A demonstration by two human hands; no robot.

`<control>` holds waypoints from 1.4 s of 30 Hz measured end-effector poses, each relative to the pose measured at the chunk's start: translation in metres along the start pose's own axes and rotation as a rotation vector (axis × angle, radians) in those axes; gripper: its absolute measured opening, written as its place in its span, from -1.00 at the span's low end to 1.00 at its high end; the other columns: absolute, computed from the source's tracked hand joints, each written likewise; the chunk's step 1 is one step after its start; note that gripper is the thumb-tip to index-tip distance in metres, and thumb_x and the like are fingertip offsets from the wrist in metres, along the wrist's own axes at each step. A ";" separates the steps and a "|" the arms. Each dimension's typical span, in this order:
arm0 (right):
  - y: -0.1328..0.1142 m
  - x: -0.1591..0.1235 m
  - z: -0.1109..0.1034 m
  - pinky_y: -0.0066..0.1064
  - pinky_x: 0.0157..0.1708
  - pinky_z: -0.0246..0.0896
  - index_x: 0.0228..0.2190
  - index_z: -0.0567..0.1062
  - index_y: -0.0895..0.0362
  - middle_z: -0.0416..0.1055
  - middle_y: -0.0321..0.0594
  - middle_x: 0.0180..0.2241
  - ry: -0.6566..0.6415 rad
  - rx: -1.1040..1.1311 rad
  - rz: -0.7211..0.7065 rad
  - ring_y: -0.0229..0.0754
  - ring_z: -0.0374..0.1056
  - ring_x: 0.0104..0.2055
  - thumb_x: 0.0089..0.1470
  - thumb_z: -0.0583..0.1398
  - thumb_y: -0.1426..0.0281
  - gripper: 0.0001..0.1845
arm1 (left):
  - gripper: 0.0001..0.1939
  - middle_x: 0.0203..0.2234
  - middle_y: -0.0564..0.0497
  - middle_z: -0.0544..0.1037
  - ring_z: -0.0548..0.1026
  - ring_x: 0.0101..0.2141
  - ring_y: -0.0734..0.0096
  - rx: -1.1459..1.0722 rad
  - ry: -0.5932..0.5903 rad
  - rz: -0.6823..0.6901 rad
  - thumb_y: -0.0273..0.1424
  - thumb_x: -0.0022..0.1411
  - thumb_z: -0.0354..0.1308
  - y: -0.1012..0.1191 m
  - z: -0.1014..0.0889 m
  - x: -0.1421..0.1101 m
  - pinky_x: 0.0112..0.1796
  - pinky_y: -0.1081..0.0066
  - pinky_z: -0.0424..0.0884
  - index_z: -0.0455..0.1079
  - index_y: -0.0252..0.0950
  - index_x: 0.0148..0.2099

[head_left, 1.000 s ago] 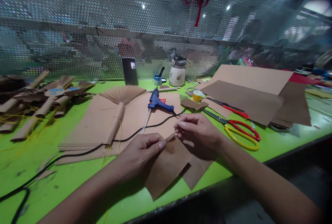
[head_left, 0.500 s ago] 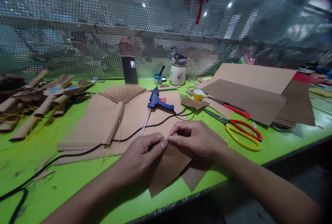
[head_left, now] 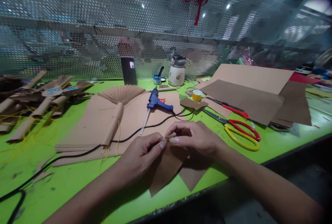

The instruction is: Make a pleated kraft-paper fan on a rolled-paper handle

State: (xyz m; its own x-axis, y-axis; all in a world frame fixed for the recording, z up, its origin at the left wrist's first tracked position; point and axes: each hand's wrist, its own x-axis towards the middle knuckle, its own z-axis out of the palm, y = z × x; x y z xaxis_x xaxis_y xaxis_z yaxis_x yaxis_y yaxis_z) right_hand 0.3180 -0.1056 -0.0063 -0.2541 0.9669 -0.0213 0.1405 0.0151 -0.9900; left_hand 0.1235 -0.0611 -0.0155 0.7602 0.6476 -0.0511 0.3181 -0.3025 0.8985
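A piece of brown paper (head_left: 168, 168) is pinched at its upper edge between my two hands, near the front of the green table. My left hand (head_left: 146, 153) has thumb and forefinger closed on that edge. Right beside it, my right hand (head_left: 193, 135) pinches the same edge, its fingers curled. Another brown paper piece (head_left: 194, 173) lies under my right hand. Beyond my hands a blue glue gun (head_left: 158, 103) rests on a stack of brown paper sheets (head_left: 85, 127). A pleated paper fan with a rolled handle (head_left: 115, 123) lies on the same stack.
Scissors with red and yellow handles (head_left: 241, 134) lie to the right, near red-handled scissors (head_left: 230, 108) and a yellow tape roll (head_left: 197, 95). The glue gun's black cord (head_left: 77, 154) crosses leftward. Finished-looking paper figures (head_left: 52, 96) are piled left; a white jar (head_left: 177, 73) stands behind.
My right fingers have shifted slightly along the paper's upper edge, beside my left thumb. Both hands still grip the paper. The whole view has moved a little.
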 end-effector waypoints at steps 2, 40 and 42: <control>0.000 0.000 0.001 -0.47 -0.38 0.14 -0.36 0.46 0.21 0.37 -0.28 -0.42 0.001 -0.015 -0.001 -0.29 0.24 -0.39 0.00 0.25 0.36 -0.83 | -0.65 -0.54 0.12 0.19 0.18 -0.48 0.47 0.017 0.004 0.009 -0.18 0.33 -0.07 0.000 0.000 0.000 -0.44 0.44 0.13 0.22 -0.28 -0.44; -0.007 0.001 0.007 -0.49 -0.48 0.02 -0.55 0.43 0.21 0.28 -0.32 -0.57 0.142 -0.149 0.063 -0.32 0.12 -0.48 -0.02 0.25 0.36 -0.81 | -0.62 -0.54 0.11 0.19 0.17 -0.48 0.48 -0.092 0.010 -0.061 -0.13 0.31 -0.05 -0.009 0.002 0.002 -0.47 0.46 0.12 0.23 -0.30 -0.43; -0.002 0.001 0.004 -0.48 -0.47 0.01 -0.55 0.44 0.21 0.29 -0.31 -0.55 0.172 -0.132 0.039 -0.31 0.13 -0.46 -0.02 0.27 0.33 -0.79 | -0.61 -0.55 0.11 0.19 0.18 -0.50 0.48 -0.132 0.006 -0.094 -0.11 0.29 -0.02 -0.010 0.002 0.002 -0.50 0.47 0.10 0.23 -0.30 -0.44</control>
State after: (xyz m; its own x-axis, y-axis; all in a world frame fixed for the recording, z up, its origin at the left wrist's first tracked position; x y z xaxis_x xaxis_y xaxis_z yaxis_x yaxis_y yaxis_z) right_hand 0.3135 -0.1057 -0.0045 -0.0803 0.9965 -0.0241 0.2745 -0.0011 -0.9616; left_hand 0.1227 -0.0578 -0.0254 0.7268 0.6734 -0.1355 0.3105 -0.1461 0.9393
